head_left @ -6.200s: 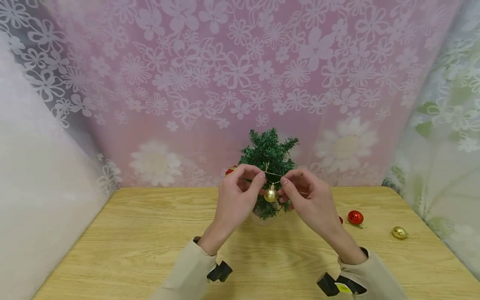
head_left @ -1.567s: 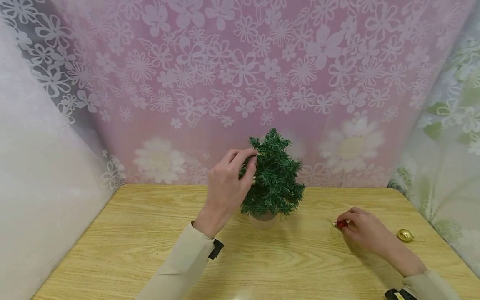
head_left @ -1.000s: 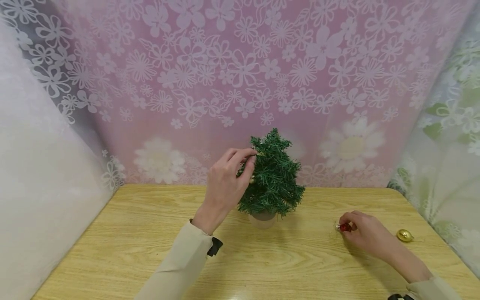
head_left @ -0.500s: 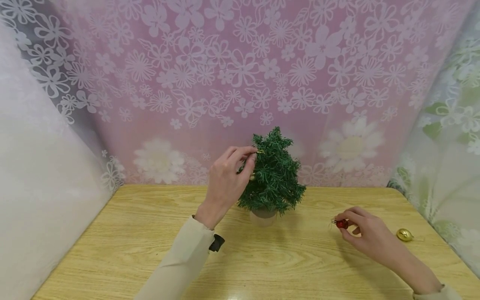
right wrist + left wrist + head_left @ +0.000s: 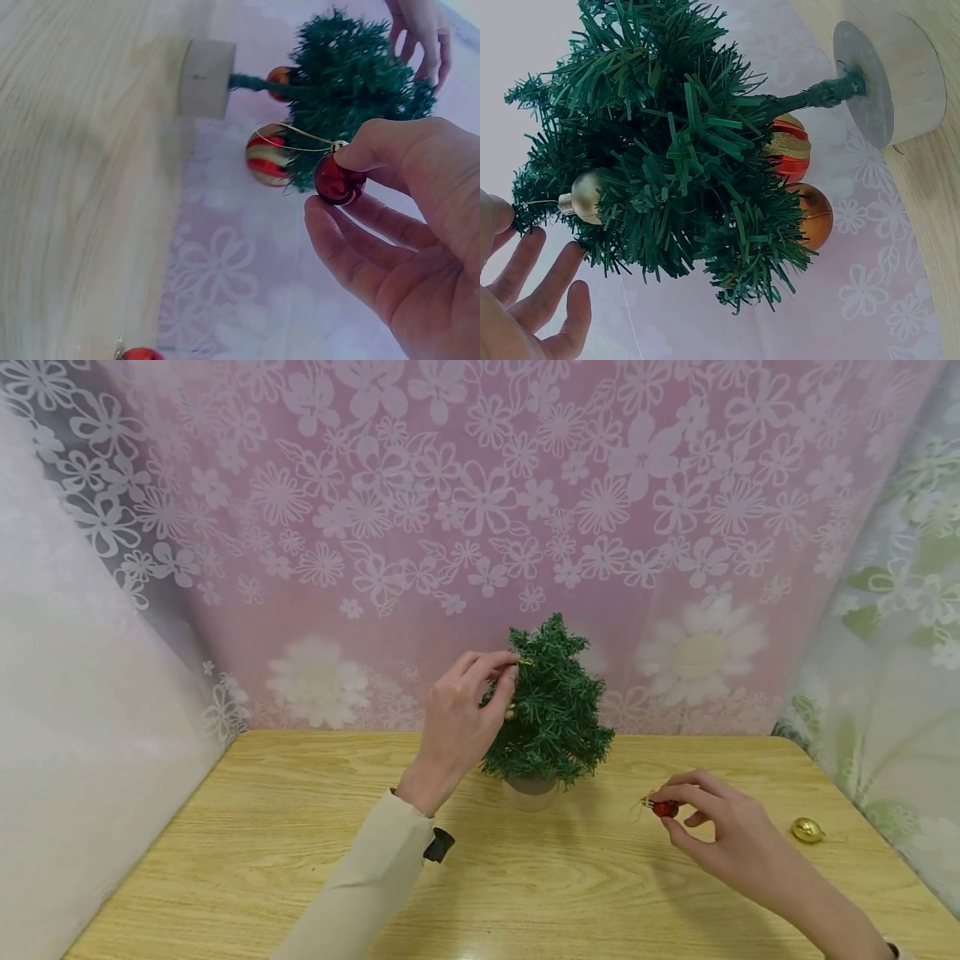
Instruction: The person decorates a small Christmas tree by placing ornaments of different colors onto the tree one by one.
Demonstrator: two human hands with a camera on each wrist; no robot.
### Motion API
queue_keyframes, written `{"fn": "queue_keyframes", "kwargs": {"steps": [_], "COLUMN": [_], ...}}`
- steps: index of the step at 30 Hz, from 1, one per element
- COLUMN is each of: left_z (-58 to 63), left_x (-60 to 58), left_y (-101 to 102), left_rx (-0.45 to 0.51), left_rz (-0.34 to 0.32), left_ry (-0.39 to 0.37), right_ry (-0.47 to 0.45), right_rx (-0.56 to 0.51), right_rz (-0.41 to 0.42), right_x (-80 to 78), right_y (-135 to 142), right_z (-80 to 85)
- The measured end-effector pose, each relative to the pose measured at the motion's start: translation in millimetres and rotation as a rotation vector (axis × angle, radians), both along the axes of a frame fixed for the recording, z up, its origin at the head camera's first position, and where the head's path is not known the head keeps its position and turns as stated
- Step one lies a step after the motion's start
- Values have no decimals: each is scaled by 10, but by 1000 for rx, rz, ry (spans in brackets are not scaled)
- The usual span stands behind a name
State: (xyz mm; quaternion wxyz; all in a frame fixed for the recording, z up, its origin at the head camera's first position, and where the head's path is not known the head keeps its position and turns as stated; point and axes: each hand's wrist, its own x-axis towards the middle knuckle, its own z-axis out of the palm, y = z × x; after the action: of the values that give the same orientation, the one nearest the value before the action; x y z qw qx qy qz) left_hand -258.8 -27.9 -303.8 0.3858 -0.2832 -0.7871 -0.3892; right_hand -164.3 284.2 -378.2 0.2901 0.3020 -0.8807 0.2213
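My left hand [image 5: 461,714] is at the upper left of a small artificial Christmas tree [image 5: 558,710]. Its thumb and forefinger pinch the gold string [image 5: 526,662] of a gold bauble, while the other fingers are spread. In the left wrist view that gold bauble [image 5: 587,199] lies against the branches, the string running from its cap to my fingertips. Over the table's right side my right hand [image 5: 738,843] holds a shiny red bauble [image 5: 664,809] between thumb and fingers. The red bauble's thin gold loop [image 5: 289,136] hangs free, pointing toward the tree.
A round base [image 5: 530,795] supports the tree on the wooden table [image 5: 315,827]. Behind the branches hang an orange bauble [image 5: 815,217] and a red-and-gold striped one [image 5: 787,154]. Another gold bauble [image 5: 807,830] lies far right; a second red bauble [image 5: 142,354] shows in the right wrist view.
Both hands were on the gold bauble's string before the tree; the left has carried it to the branches. My right hand has picked up a red bauble and moved it slightly left.
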Motion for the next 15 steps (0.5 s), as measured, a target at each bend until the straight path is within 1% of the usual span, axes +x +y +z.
{"fn": "queue_keyframes", "kwargs": {"steps": [6,9,11,13,15], "left_z": [24,24,8,-16,-50], "left_x": [24,56,101,164,246], "left_y": [-17,-35,-48,-58,-62], "left_rx": [8,19,27,30,23], "left_rz": [-8,12,33,46,39], "left_ry": [9,23,58,114,165], "right_ry": [41,43,40,35,35], "right_rx": [-20,-26,-32,-33,-38], "right_rz": [35,53,63,67,78], "right_x": [56,78,97,116,135], "right_y": [-80,-116,-138,-161,-186], "right_z": [81,103,114,127,144]}}
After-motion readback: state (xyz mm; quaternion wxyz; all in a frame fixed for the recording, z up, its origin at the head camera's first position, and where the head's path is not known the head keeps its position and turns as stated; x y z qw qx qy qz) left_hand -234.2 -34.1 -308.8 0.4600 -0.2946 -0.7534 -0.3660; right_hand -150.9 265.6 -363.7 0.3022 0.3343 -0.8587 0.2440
